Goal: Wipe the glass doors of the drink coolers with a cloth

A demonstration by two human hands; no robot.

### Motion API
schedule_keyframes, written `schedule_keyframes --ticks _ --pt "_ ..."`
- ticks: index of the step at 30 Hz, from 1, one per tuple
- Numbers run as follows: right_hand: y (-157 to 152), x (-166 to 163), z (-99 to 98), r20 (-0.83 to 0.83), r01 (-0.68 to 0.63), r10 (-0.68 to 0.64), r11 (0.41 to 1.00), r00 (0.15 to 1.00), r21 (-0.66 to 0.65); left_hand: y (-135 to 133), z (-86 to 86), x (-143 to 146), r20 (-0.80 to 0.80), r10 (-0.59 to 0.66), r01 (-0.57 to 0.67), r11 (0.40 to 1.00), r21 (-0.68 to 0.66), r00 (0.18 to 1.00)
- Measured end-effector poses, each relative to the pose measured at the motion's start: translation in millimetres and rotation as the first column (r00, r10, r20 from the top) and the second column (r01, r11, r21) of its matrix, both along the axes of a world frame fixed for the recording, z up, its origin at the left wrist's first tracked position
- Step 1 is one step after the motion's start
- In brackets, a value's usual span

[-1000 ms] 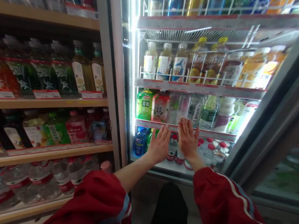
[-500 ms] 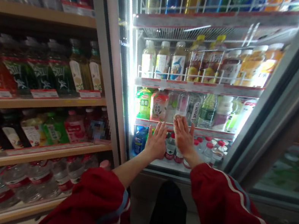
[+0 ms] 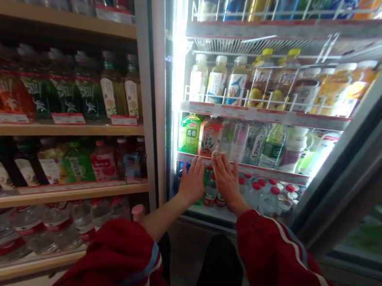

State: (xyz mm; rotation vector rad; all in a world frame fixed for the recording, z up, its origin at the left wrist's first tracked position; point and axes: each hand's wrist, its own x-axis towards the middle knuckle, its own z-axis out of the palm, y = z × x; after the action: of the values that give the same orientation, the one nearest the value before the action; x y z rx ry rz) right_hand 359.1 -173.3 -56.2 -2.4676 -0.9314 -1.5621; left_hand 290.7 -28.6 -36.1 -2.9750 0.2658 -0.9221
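Observation:
My left hand (image 3: 192, 182) lies with its fingers stretched out and apart in front of the lower part of a lit drinks fridge (image 3: 263, 112). It holds nothing. Close on its right, my right hand (image 3: 226, 180) reaches up and to the left with its fingers straight and together. A small pale wad (image 3: 214, 155), perhaps cloth or tissue, shows at its fingertips, near a shelf's front strip (image 3: 274, 173). Whether the palms press on door glass or on the strip, I cannot tell. Behind the fingers stand a red drink bottle (image 3: 210, 136) and a green one (image 3: 190, 133).
Wooden shelves (image 3: 67, 131) with rows of bottles stand close on the left. A metal frame post (image 3: 157, 83) parts them from the fridge. Another thick metal frame (image 3: 361, 158) slants along the right. My dark-clad knee (image 3: 222, 277) is below the fridge's bottom edge.
Both hands have slid left across the fridge front, the right one also slightly down, with the pale wad still at its fingertips. The view has turned a little left.

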Motion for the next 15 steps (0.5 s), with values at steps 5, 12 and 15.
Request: schedule_keyframes --ticks 5,12,15 --pt "4.3 -3.6 -10.9 -0.001 -0.053 0.053 0.996 0.999 -0.074 8.3 -1.9 -2.3 -0.011 0.024 -0.024 1.000 -0.007 1.000" --pt "17.0 -0.5 5.9 0.046 0.003 -0.002 1.000 0.999 -0.014 8.9 -5.6 -2.1 -0.009 0.017 -0.017 1.000 -0.020 1.000" --pt "17.4 -4.5 -5.5 0.049 -0.007 0.011 0.995 0.999 -0.097 11.8 -5.3 -2.3 0.006 0.026 -0.026 1.000 -0.014 1.000"
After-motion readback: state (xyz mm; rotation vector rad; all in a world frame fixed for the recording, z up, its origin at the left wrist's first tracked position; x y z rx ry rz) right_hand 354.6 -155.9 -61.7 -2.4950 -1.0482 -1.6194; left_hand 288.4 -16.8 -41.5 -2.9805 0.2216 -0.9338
